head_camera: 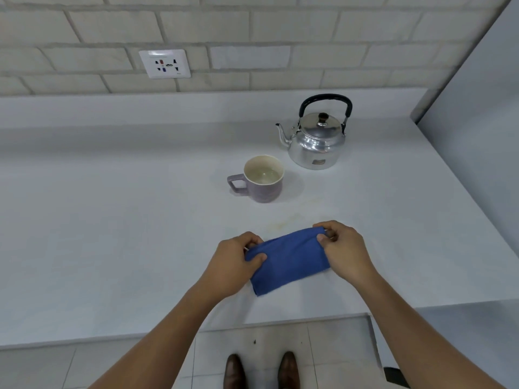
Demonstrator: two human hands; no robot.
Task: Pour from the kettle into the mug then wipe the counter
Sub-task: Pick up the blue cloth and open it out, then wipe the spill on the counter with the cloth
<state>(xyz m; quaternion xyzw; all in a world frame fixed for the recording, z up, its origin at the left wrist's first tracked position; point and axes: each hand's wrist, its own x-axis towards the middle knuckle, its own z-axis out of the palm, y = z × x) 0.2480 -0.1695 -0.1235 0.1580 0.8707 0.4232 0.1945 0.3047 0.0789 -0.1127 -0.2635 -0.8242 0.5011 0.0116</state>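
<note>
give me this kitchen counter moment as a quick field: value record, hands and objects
left hand: pinching the left end of the blue cloth
right hand: pinching the cloth's right end
cloth: folded, at the counter front edge
mug: upright, liquid inside, handle pointing left
kettle: upright behind the mug, lid on, spout pointing left
wall socket: nothing plugged in

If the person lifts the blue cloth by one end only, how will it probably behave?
The folded blue cloth would probably droop and unfold, since it bends softly between the left hand and right hand. It looks light: fingers pinch only its edges. It seems unlikely to slide on the white counter.
</note>
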